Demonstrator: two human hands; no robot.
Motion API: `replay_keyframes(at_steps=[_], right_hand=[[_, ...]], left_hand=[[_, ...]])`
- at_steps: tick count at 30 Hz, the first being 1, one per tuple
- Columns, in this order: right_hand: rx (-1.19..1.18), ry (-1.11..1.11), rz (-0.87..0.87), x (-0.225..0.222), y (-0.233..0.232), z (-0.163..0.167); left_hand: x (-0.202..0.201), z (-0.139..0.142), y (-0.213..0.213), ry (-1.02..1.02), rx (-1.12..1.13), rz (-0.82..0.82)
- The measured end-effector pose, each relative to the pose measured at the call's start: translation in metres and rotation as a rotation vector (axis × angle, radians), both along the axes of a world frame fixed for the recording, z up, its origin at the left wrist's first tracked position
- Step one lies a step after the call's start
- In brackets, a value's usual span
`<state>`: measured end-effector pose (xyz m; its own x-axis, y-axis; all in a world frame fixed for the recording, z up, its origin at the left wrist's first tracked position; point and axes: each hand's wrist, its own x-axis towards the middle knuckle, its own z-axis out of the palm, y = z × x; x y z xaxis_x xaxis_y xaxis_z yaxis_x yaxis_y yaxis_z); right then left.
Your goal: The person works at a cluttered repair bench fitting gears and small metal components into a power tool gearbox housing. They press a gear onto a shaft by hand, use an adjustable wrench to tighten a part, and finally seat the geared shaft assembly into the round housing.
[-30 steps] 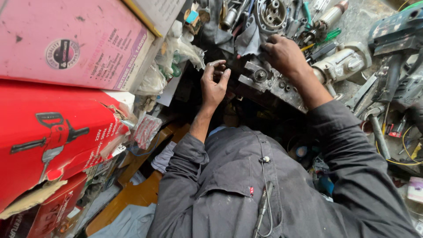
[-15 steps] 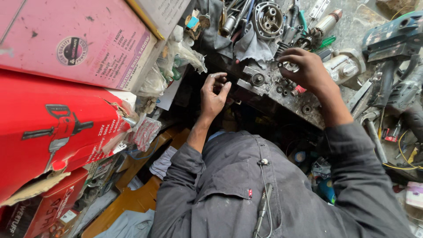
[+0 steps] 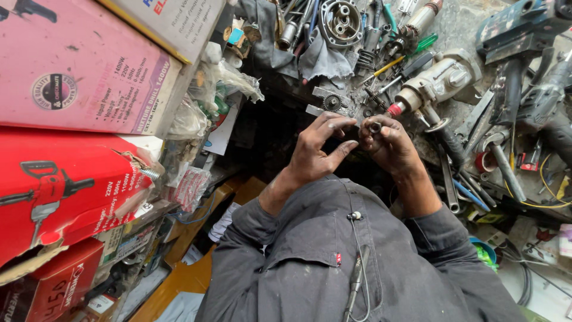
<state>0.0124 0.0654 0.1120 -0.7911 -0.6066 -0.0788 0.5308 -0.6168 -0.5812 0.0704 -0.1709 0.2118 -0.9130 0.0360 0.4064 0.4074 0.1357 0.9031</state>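
My right hand [image 3: 388, 145] is shut on a small round metal part [image 3: 375, 126], a ring or bushing, held at the fingertips just above my lap. My left hand [image 3: 317, 149] sits right beside it, fingers curled with the index and thumb reaching toward the same part; whether it touches the part is unclear. Both hands are greasy and hover over the near edge of a cluttered workbench [image 3: 417, 77]. A grey metal gear housing [image 3: 326, 102] lies on the bench just beyond my left fingers.
Power-tool motors and drills [image 3: 438, 80], screwdrivers [image 3: 390, 64], wrenches [image 3: 450, 179] and a round bearing plate [image 3: 340, 22] crowd the bench. Stacked pink [image 3: 77, 65] and red cardboard boxes [image 3: 65, 185] fill the left. A dark tool [image 3: 518, 30] lies at the far right.
Both hands have pulled back off the gear housing toward my body and come together. My right hand now pinches a small round metal part.
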Motion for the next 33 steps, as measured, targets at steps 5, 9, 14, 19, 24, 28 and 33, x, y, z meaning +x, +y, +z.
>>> replay_keyframes(at_steps=[5, 9, 14, 19, 24, 28, 33], right_hand=[[0.525, 0.205, -0.095, -0.001, -0.004, 0.007], [0.893, 0.437, -0.143, -0.001, -0.008, 0.013], [0.815, 0.407, -0.090, 0.001, -0.021, 0.012], [0.596, 0.214, -0.020, 0.009, -0.036, 0.002], [0.756, 0.337, -0.030, 0.009, -0.043, 0.015], [0.972, 0.708, -0.155, -0.006, -0.054, 0.049], [1.302, 1.449, -0.253, -0.033, -0.076, 0.093]], left_hand=[[0.009, -0.016, -0.005, -0.056, -0.015, 0.089], [0.015, -0.038, -0.019, -0.159, 0.018, 0.195], [0.026, -0.046, -0.020, -0.163, 0.027, 0.156], [0.030, -0.035, -0.010, -0.055, -0.019, 0.101], [0.027, -0.033, -0.017, -0.012, -0.167, 0.169], [0.023, -0.040, -0.019, -0.015, -0.187, 0.247], [0.021, -0.050, -0.019, -0.138, -0.043, 0.240]])
